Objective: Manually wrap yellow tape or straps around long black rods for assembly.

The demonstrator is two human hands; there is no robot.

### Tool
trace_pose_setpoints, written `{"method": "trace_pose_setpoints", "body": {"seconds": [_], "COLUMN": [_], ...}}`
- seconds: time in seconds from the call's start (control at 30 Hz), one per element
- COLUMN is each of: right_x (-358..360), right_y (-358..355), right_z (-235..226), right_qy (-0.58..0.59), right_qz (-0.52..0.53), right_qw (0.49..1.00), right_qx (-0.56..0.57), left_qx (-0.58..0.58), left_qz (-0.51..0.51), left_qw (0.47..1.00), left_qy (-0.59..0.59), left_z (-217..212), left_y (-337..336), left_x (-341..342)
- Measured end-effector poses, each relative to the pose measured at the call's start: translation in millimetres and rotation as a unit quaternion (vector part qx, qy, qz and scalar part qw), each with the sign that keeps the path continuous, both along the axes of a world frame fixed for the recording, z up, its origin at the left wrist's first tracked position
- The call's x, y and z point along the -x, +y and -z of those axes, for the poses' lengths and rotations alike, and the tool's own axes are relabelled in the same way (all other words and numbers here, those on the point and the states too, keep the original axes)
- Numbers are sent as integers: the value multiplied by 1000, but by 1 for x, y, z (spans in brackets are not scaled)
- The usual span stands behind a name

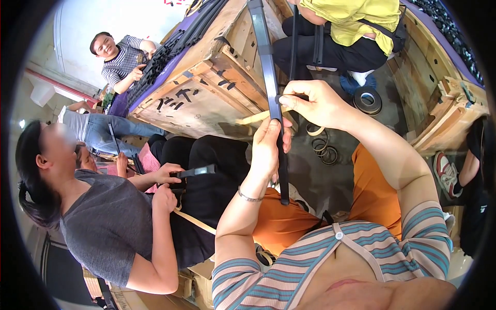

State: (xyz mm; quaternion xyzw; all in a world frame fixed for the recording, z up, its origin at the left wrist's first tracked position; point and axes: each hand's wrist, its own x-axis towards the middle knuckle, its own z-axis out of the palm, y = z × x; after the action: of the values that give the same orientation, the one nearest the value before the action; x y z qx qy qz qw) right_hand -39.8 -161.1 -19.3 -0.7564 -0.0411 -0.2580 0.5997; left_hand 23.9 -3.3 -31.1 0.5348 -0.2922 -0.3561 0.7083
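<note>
A long, narrow black strip (269,72) with a glossy face runs upright, slightly tilted, in front of me. My left hand (267,147) is closed around its lower part, thumb on the front. My right hand (316,105) pinches at the strip's right edge, just above the left hand. A tan tape strip (251,119) crosses behind the black strip toward the right fingertips, where a bit of dark material shows. The exact contact there is partly hidden by the fingers.
A seated person (113,222) at left holds a short black piece (196,171). Wooden crates (206,98) hold black strips. A tape roll (367,101) and loose tape loops (324,151) lie on the floor. A person in yellow (356,26) sits opposite.
</note>
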Motion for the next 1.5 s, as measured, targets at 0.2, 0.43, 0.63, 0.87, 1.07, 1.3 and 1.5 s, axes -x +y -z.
{"method": "trace_pose_setpoints", "body": {"seconds": [0.2, 0.43, 0.63, 0.87, 1.07, 1.3, 1.5], "right_x": [1, 2, 4, 8, 8, 6, 5], "right_y": [0, 1, 3, 1, 2, 5, 10], "right_z": [-1, 0, -3, -6, -10, -2, -3], "right_qy": [0, -16, 38, 30, 45, 5, 48], "right_qz": [9, -2, -15, -8, 29, 84, 44], "right_qw": [1000, 1000, 999, 999, 997, 994, 998], "right_qx": [16, 13, 1, 11, 51, 65, 4], "left_qx": [0, 2, 1, 6, -3, -38, -32], "left_qz": [-10, -9, -11, -6, -21, -38, -17], "left_qw": [1000, 1000, 1000, 1000, 1000, 997, 999], "left_qy": [7, 10, 13, 12, 0, -61, -31], "left_z": [0, 0, -1, -1, -3, 1, -2], "left_y": [-1, -1, 1, -2, -3, -8, -2], "left_x": [0, 0, 1, 4, 9, 15, 12]}}
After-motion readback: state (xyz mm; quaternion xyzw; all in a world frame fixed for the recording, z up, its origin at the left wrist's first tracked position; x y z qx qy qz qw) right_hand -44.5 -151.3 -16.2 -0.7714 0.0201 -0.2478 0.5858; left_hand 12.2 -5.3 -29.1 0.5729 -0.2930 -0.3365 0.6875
